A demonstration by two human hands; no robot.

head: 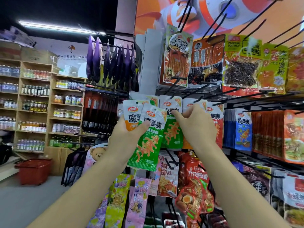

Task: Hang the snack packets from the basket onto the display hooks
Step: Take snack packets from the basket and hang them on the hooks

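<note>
Snack packets, two of them, sit gripped in my left hand [126,137], raised before the rack: a green-and-white foil packet [148,139] in front under my thumb, an orange-and-white foil packet [131,116] behind it. My right hand [197,127] pinches the white-topped hanging packets [171,104] on a black wire hook [173,96] just beside them. Well apart, a red plastic basket [32,170] stands on the floor to the left.

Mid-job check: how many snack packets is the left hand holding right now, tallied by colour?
Green-and-white plastic snack packet: 1
Orange-and-white plastic snack packet: 1
Total visible in the left hand: 2
</note>
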